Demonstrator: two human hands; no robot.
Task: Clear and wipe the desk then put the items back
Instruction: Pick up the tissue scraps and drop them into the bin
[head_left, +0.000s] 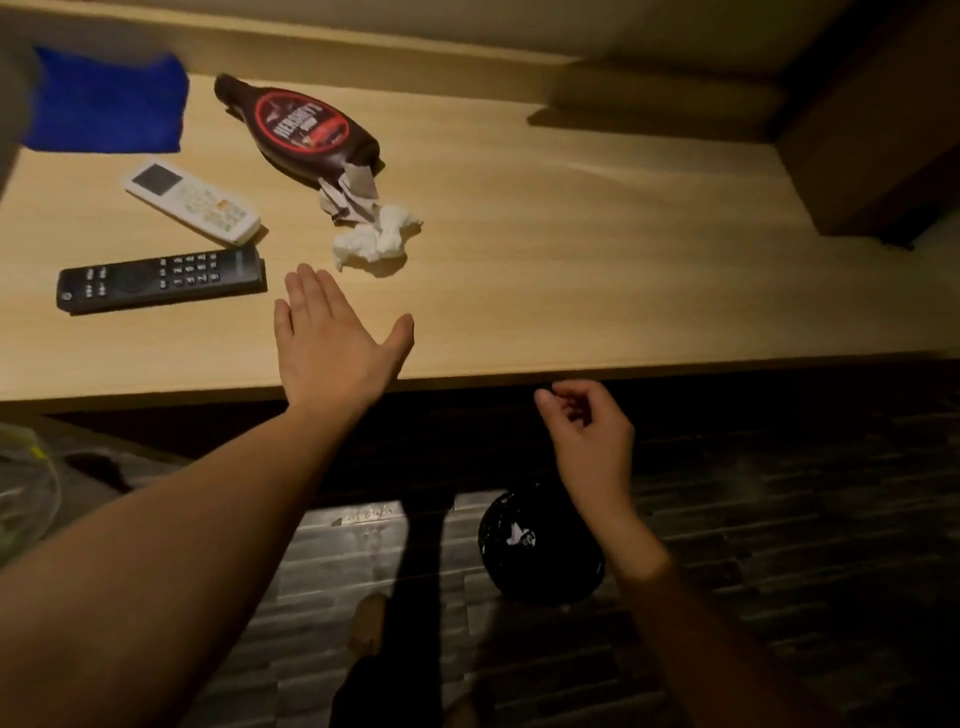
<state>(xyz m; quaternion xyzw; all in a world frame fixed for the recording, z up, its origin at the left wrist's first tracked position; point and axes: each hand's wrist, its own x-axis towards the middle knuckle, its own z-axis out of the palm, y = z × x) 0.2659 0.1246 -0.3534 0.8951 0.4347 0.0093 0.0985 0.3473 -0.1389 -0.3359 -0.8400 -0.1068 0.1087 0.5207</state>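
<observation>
Syrup bottle lies on its side on the surface. Crumpled tissue sits at its base, white remote and black remote are nearer-left of it, and blue cloth lies to its left. Left hand is spread flat in front of the bottle. Right hand, loosely curled and holding nothing, is past the surface's edge.

Bare desk right of crumpled tissue

Pale wood-grain tabletop with a smooth, matt finish. A fuzzy blue cloth, a glossy brown plastic syrup bottle, crumpled white tissue paper, a white plastic remote and a black plastic remote.
</observation>
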